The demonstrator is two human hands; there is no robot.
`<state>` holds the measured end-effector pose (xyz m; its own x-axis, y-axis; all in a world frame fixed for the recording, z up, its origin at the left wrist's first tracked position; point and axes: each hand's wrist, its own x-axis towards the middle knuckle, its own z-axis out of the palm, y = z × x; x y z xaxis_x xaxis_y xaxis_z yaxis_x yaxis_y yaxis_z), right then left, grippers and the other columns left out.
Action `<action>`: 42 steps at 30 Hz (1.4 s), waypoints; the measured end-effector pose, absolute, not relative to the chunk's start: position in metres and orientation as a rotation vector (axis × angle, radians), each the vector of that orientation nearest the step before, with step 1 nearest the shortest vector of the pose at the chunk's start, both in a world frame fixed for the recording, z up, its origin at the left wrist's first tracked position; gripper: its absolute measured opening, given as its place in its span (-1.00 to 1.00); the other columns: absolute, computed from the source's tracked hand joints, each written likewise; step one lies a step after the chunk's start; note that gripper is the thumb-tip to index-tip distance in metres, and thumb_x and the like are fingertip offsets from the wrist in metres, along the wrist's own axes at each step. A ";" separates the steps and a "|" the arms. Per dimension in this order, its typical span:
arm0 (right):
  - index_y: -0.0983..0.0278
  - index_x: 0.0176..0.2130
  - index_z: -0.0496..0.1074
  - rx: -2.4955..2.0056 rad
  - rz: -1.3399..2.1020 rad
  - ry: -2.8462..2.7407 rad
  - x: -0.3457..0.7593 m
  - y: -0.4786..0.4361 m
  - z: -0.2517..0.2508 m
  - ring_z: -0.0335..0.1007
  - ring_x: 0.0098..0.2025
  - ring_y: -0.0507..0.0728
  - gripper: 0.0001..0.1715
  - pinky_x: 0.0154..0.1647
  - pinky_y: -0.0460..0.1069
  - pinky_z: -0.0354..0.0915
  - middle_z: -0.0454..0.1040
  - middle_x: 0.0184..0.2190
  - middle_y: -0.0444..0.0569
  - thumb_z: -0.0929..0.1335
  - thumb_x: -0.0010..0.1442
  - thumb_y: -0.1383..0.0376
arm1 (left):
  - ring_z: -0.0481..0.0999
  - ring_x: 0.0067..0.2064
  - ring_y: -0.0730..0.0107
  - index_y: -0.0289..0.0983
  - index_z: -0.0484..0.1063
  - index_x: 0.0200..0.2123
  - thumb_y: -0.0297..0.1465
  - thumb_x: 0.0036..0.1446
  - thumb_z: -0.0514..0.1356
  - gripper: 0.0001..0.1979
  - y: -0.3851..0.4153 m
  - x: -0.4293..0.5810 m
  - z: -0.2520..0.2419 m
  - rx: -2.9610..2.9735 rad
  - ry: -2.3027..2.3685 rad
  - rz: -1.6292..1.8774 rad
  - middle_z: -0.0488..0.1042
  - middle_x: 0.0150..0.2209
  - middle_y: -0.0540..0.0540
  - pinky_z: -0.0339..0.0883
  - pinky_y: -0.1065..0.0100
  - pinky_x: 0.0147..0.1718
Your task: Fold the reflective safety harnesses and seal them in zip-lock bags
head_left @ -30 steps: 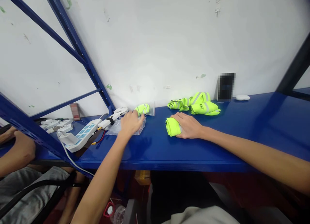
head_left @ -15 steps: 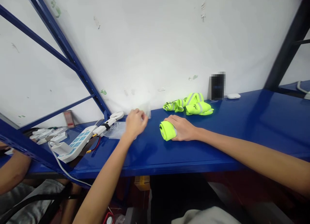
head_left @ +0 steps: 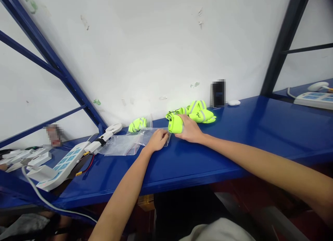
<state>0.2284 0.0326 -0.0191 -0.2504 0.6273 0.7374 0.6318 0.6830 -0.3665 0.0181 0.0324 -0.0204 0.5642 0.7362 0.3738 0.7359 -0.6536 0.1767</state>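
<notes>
My right hand is wrapped round a rolled neon-yellow reflective vest, held just above the blue table with its rolled end facing left. Close by on the left, my left hand has its fingers closed at the mouth of a clear plastic bag. The bag's near edge is partly hidden under that hand. More clear bags lie flat to the left. Another neon-yellow roll rests by the wall, apparently inside a clear bag. Behind my right hand lie several neon-yellow vests with silver strips.
A white power strip and a small white fan lie at the left, with a red-black cable. A dark upright object and a white case stand by the wall. Blue rack posts rise at the left.
My left hand has moved right and down from the wall, now with a clear bag. The roll in my right hand has come up beside it. The view has turned right.
</notes>
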 end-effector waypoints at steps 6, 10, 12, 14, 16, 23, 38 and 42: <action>0.29 0.03 0.25 -1.115 -0.005 -2.143 0.231 0.029 -0.016 0.43 -0.12 0.31 -0.25 -0.17 0.13 0.37 0.43 -0.10 0.12 0.50 -0.13 0.19 | 0.34 -0.28 0.26 -0.24 0.32 -0.45 -0.32 0.32 -0.09 -0.67 0.025 0.025 -0.008 2.760 1.373 1.104 0.36 -0.43 -0.08 0.22 0.24 -0.20; 0.27 0.02 0.25 -1.062 -0.095 -2.281 0.230 0.022 -0.015 0.42 -0.09 0.29 -0.25 -0.15 0.11 0.36 0.41 -0.11 0.10 0.51 -0.14 0.18 | 0.34 -0.10 0.23 -0.25 0.38 -0.36 -0.33 0.30 -0.05 -0.73 0.018 0.027 -0.004 2.789 1.354 1.335 0.39 -0.20 -0.16 0.23 0.17 -0.03; 0.28 0.05 0.24 -1.057 -0.126 -2.303 0.229 0.020 -0.015 0.41 -0.07 0.29 -0.22 -0.14 0.12 0.36 0.40 -0.09 0.10 0.51 -0.12 0.17 | 0.33 0.00 0.21 -0.26 0.40 -0.33 -0.34 0.29 -0.03 -0.75 0.013 0.030 -0.003 2.840 1.301 1.299 0.37 -0.08 -0.20 0.22 0.15 0.04; 0.29 0.06 0.23 -1.090 -0.112 -2.291 0.228 0.020 -0.016 0.42 -0.06 0.30 -0.24 -0.13 0.12 0.36 0.41 -0.09 0.12 0.49 -0.07 0.15 | 0.34 0.06 0.21 -0.26 0.40 -0.29 -0.33 0.30 -0.03 -0.76 0.010 0.033 -0.002 2.873 1.224 1.208 0.36 0.02 -0.23 0.21 0.14 0.09; 0.30 0.03 0.26 -1.115 -0.056 -2.266 0.228 0.022 -0.016 0.42 -0.06 0.31 -0.32 -0.13 0.12 0.36 0.43 -0.10 0.14 0.47 -0.02 0.13 | 0.34 0.13 0.19 -0.26 0.39 -0.18 -0.27 0.29 0.01 -0.77 0.007 0.035 0.000 2.891 1.137 1.064 0.34 0.12 -0.23 0.21 0.12 0.12; 0.32 0.06 0.29 -0.961 0.160 -2.340 0.239 0.031 -0.008 0.40 -0.02 0.35 -0.20 -0.02 0.20 0.34 0.44 -0.05 0.15 0.53 -0.12 0.15 | -0.09 0.41 -0.01 -0.19 -0.01 0.34 -0.07 0.09 0.24 -0.16 0.009 0.029 0.002 3.152 1.053 0.640 0.15 0.33 -0.24 -0.23 -0.13 0.32; 0.22 0.29 0.21 -0.905 0.762 -2.258 0.256 0.030 0.008 0.46 0.02 0.26 -0.26 -0.03 0.11 0.42 0.45 0.12 0.03 0.37 0.17 0.20 | -0.07 0.40 0.04 -0.26 -0.12 0.37 -0.16 0.14 0.23 -0.15 0.019 0.022 -0.006 3.141 1.071 0.730 -0.06 0.39 -0.35 0.01 0.02 0.30; 0.25 0.23 0.33 -0.908 0.866 -2.009 0.256 0.036 0.005 0.43 0.06 0.29 -0.19 0.07 0.17 0.36 0.46 0.11 0.05 0.49 0.03 0.13 | -0.09 0.41 0.10 -0.28 -0.22 0.38 -0.40 0.19 0.13 -0.21 0.018 0.024 -0.004 3.122 1.145 0.745 -0.03 0.38 -0.33 0.01 0.05 0.31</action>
